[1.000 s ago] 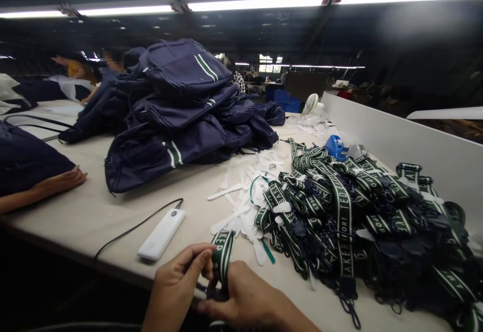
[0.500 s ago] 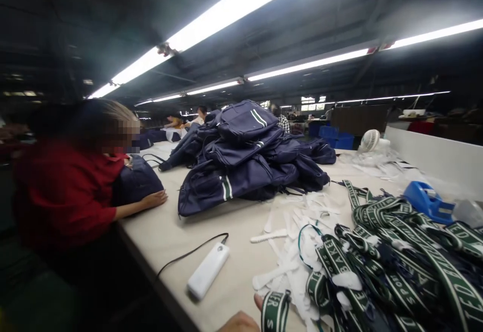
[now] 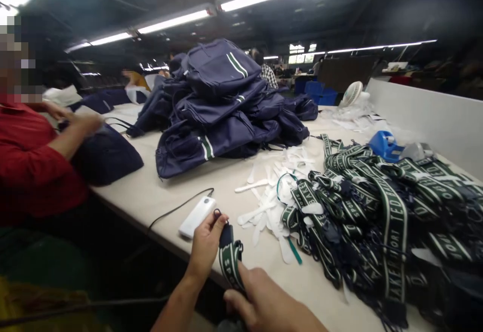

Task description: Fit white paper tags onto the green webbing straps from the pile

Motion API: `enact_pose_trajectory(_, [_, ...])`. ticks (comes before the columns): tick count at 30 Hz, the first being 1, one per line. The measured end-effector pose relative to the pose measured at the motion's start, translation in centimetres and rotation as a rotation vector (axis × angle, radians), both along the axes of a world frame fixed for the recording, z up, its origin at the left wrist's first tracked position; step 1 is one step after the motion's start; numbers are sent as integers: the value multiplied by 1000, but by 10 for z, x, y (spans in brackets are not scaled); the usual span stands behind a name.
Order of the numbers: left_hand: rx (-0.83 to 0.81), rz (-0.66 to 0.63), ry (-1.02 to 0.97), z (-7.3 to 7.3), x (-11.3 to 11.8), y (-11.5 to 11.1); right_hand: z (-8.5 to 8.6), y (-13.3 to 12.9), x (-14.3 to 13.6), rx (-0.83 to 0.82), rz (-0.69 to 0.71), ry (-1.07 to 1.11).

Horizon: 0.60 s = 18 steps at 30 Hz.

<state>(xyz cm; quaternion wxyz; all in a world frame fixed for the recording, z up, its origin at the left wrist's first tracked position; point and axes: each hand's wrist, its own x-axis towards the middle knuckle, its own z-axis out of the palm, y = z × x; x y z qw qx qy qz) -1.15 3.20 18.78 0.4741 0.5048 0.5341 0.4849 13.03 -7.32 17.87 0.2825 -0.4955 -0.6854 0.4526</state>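
Observation:
Between my two hands, at the table's near edge, is a dark green webbing strap (image 3: 227, 264) with white lettering and dark hardware at its upper end. My left hand (image 3: 207, 236) pinches that upper end between thumb and fingers. Lower down, my right hand (image 3: 260, 297) is closed around the strap's folded part; some of its fingers are hidden. Just beyond my left hand lies a white power bank (image 3: 196, 216) with a black cable. To the right spreads a heap of similar lettered straps (image 3: 350, 206), with white paper strips (image 3: 264, 211) beside it.
A tall pile of navy bags (image 3: 222, 115) with green and white stripes fills the middle of the table (image 3: 166, 203). At left, a person in a red top (image 3: 33, 156) handles a navy bag (image 3: 109, 153). A blue tape dispenser (image 3: 385, 146) and a small fan (image 3: 352, 94) stand at right.
Both hands have come further into view with a strap between them. The view has tilted down and shifted. The co-worker's hands have risen from the table onto the bag.

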Motion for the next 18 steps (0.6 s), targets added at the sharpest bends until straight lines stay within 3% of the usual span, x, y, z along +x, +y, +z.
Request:
enact_pose_trajectory(3, [-56, 9, -15, -15, 1, 1, 2, 7, 3, 24, 89, 1])
enact_pose_trajectory(7, [-58, 37, 112, -23, -12, -15, -5, 7, 5, 126, 61, -66])
enact_pose_trajectory(9, [-99, -55, 169, -25, -21, -28, -7, 5, 5, 164, 58, -63])
enact_pose_trajectory(12, [-343, -235, -10, -26, -29, -48, -10, 7, 3, 174, 88, -12])
enact_pose_trajectory(14, [-516, -281, -156, -23, -32, -57, -14, 8, 0, 162, 118, 21])
enact_pose_trajectory(18, [-622, -315, -355, -15, -29, -66, -28, 11, -11, 139, 7, 83])
